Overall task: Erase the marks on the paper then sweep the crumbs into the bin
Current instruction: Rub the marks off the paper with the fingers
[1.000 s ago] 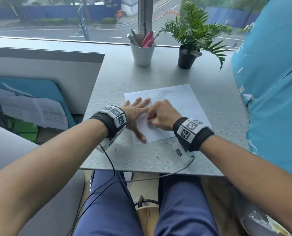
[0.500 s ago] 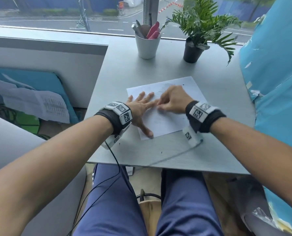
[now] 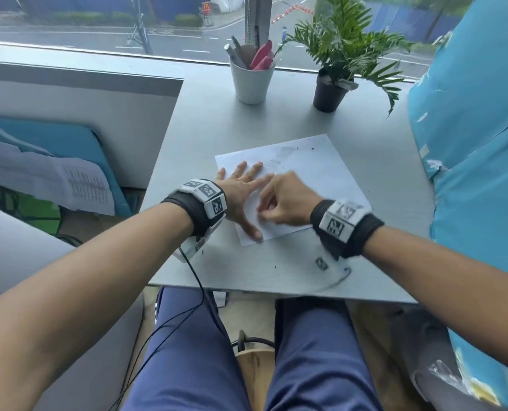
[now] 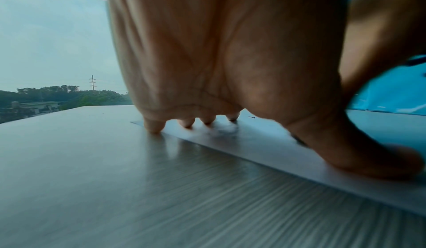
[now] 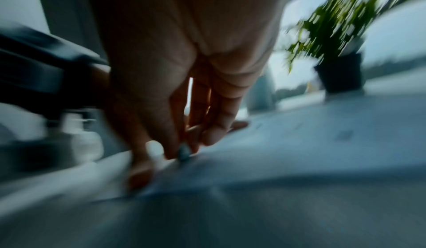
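White paper sheet (image 3: 312, 176) on grey bench (image 3: 217, 120): left hand (image 3: 240, 194) splayed flat, pinning it against sliding. Right hand (image 3: 285, 200) pinches small grey eraser (image 5: 184, 152), rubbing pencil marks (image 3: 279, 157).

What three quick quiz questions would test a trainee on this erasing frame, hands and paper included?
1. True or false: the left hand lies flat with spread fingers on the paper.
2. What does the right hand pinch against the sheet? A) a pen B) a small eraser C) a crumb
3. Where do grey pencil marks remain, relative to both hands?

Key
1. True.
2. B, though the wrist view is blurred and shows only a small greyish tip.
3. Beyond the hands, on the far part of the sheet, toward the white cup and potted plant.
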{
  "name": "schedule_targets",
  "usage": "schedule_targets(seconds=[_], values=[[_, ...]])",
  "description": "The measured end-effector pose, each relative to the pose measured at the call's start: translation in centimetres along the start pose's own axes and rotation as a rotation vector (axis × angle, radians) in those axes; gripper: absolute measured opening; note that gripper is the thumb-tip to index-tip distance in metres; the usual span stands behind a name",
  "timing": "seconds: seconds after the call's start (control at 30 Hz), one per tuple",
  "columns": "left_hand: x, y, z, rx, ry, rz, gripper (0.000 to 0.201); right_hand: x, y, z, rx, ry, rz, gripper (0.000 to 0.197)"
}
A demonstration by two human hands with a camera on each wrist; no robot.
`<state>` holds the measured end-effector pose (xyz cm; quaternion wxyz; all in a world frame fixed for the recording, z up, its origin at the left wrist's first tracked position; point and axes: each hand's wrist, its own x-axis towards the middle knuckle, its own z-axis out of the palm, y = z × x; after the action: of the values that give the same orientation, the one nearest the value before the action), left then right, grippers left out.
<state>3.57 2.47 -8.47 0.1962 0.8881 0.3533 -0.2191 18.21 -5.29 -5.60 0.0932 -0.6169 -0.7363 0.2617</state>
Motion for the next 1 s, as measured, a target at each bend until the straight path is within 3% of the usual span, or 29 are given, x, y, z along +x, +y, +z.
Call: schedule_targets(seconds=[0.07, 0.2, 0.37, 0.53, 0.67, 0.7, 0.8, 0.87, 1.0], values=[[-0.2, 0.0, -0.1, 0.002, -0.005, -0.004, 0.148, 0.1, 0.3, -0.1, 0.038, -0.027, -0.018, 0.005], [-0.5, 0.2, -0.4, -0.018, -0.014, -0.014, 0.145, 2.6, 3.3, -3.0, 0.01, 0.213, 0.128, 0.007], [-0.2, 0.4, -0.4, 0.012, -0.023, -0.033, 0.149, -0.5, 0.1, 0.0, 0.032, -0.043, -0.06, 0.004], [-0.3, 0.5, -0.4, 0.003, -0.024, -0.029, 0.148, 2.1, 4.1, -3.1, 0.037, 0.221, 0.127, 0.005], [-0.1, 0.9, -0.6, 0.034, -0.044, -0.06, 0.151, -1.0, 0.3, 0.2, 0.07, -0.045, -0.04, 0.002], [-0.1, 0.9, -0.7, 0.036, -0.05, -0.06, 0.151, -0.9, 0.6, -0.2, 0.065, -0.05, -0.039, 0.003], [-0.2, 0.9, -0.8, 0.026, -0.046, -0.048, 0.151, 1.7, 4.3, -3.1, 0.041, 0.168, 0.093, 0.008], [-0.3, 1.1, -0.9, 0.033, -0.044, -0.051, 0.153, 2.1, 5.0, -3.6, 0.029, 0.218, 0.122, 0.009], [0.0, 1.2, -1.0, 0.088, -0.025, -0.012, 0.156, -0.5, 1.5, -0.7, 0.071, -0.021, -0.024, 0.002]])
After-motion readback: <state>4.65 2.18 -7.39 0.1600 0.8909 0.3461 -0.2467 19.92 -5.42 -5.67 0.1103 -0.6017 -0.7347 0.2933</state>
